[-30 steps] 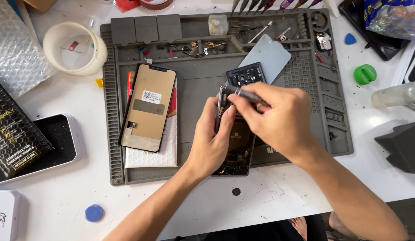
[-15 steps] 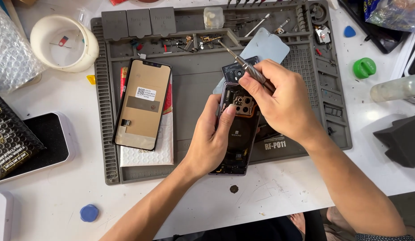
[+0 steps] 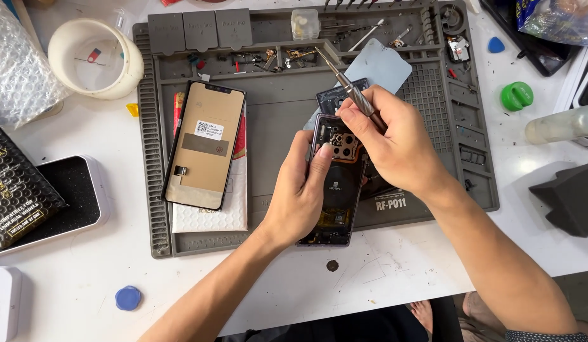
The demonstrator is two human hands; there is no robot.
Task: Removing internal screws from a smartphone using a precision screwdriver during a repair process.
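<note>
My left hand grips an opened phone body from its left side, thumb on the upper edge near the exposed camera openings. My right hand holds thin metal tweezers whose tips point up and to the left, away from the phone. The phone rests on a grey repair mat. Beneath it lie a dark back cover and a pale blue-grey panel.
A detached phone screen lies face down on a white packet at the mat's left. Small screws and parts sit in the mat's top trays. Around the mat are a tape roll, a green cap, a black foam block and a blue pick.
My right hand lifted off the phone's top and rose with the tweezers, tips now pointing up-left. The camera openings are uncovered. My left hand kept its grip.
</note>
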